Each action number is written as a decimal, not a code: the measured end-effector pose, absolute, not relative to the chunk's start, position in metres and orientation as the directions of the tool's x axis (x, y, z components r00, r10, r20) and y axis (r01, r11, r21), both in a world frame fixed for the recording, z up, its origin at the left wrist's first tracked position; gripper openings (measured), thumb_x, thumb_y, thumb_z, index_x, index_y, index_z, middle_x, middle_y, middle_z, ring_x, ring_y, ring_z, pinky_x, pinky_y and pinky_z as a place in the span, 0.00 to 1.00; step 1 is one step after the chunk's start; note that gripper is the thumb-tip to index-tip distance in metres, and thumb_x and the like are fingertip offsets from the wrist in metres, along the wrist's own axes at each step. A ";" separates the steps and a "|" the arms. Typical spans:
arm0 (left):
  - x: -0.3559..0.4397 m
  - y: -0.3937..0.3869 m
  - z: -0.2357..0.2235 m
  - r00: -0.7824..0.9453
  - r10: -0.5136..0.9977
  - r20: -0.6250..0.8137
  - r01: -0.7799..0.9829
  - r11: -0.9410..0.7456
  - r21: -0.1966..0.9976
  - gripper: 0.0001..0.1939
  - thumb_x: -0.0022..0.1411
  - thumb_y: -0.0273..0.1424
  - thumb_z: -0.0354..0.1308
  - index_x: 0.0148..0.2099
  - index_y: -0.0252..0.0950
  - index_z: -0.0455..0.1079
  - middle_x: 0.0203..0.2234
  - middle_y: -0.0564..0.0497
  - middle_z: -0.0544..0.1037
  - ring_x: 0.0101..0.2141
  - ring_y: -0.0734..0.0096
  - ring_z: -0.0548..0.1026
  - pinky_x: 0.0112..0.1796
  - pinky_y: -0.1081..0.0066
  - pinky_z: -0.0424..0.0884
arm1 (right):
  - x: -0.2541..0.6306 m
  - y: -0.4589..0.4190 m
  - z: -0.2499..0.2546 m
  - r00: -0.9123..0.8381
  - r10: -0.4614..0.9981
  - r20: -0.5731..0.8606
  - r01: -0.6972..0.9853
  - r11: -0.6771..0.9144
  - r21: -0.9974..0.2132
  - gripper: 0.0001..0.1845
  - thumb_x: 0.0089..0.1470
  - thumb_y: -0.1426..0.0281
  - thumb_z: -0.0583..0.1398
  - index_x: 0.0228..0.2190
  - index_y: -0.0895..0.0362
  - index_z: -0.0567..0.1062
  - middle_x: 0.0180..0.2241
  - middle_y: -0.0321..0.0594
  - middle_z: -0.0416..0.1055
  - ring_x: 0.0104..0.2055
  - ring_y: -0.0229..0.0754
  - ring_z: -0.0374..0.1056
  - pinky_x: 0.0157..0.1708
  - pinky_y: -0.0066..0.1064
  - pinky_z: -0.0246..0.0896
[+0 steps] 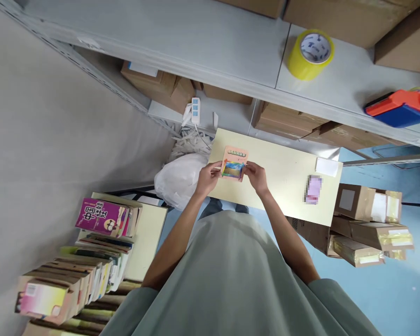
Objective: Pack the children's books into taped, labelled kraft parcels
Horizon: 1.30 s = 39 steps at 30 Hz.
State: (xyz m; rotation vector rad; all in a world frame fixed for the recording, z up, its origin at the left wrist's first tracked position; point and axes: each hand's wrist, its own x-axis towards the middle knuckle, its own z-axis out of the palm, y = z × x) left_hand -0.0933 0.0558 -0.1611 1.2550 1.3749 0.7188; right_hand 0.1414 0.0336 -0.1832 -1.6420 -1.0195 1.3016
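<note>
A small orange-pink book (234, 163) with a colourful picture on its cover is held above the pale yellow table (287, 177). My left hand (208, 177) grips its left edge with curled fingers. My right hand (256, 176) grips its right edge the same way. Both arms reach out from a grey-green shirt.
A yellow tape roll (311, 53) and an orange-and-blue tool (402, 108) lie on the grey shelf. Cardboard boxes (367, 224) stand right of the table. A white plastic bag (180, 179) and a power strip (195, 110) sit left of it. Stacked books (91, 252) fill the lower left.
</note>
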 end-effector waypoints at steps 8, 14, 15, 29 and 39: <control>-0.165 0.089 -0.184 0.043 0.974 -0.223 0.413 0.186 0.891 0.28 0.63 0.24 0.56 0.65 0.38 0.75 0.60 0.43 0.80 0.55 0.60 0.81 0.56 0.62 0.79 | 0.109 0.061 -0.195 0.294 0.898 -0.329 0.194 -0.393 -0.899 0.41 0.54 0.41 0.68 0.57 0.57 0.78 0.62 0.59 0.76 0.63 0.60 0.75 0.64 0.53 0.71; -0.257 0.059 -0.262 -0.012 0.828 -0.561 0.733 0.389 0.559 0.31 0.62 0.28 0.61 0.68 0.36 0.72 0.63 0.38 0.77 0.59 0.49 0.79 0.59 0.56 0.75 | 0.071 0.035 -0.221 0.278 0.860 -0.428 0.201 -0.488 -0.849 0.38 0.53 0.40 0.68 0.52 0.56 0.81 0.57 0.56 0.80 0.60 0.58 0.77 0.63 0.53 0.71; -0.268 0.053 -0.274 0.006 0.780 -0.626 0.806 0.367 0.465 0.32 0.61 0.29 0.63 0.68 0.36 0.71 0.63 0.37 0.77 0.60 0.47 0.78 0.61 0.56 0.73 | 0.066 0.030 -0.224 0.270 0.853 -0.447 0.202 -0.504 -0.840 0.37 0.53 0.40 0.68 0.51 0.56 0.81 0.57 0.55 0.80 0.59 0.58 0.77 0.63 0.52 0.71; -0.273 0.014 -0.342 0.166 0.527 -0.834 0.969 0.068 0.236 0.13 0.61 0.34 0.69 0.45 0.33 0.83 0.42 0.28 0.81 0.52 0.38 0.79 0.52 0.51 0.72 | 0.031 0.003 -0.237 0.216 0.819 -0.531 0.225 -0.571 -0.789 0.30 0.58 0.44 0.67 0.50 0.54 0.82 0.54 0.51 0.82 0.60 0.56 0.78 0.64 0.50 0.72; -0.296 0.034 -0.317 0.220 0.606 -0.764 0.955 0.026 0.296 0.09 0.64 0.30 0.63 0.41 0.37 0.86 0.41 0.35 0.86 0.50 0.44 0.81 0.50 0.57 0.72 | 0.028 -0.006 -0.226 0.192 0.805 -0.562 0.187 -0.592 -0.784 0.29 0.58 0.44 0.68 0.49 0.54 0.82 0.51 0.49 0.84 0.56 0.53 0.80 0.60 0.48 0.76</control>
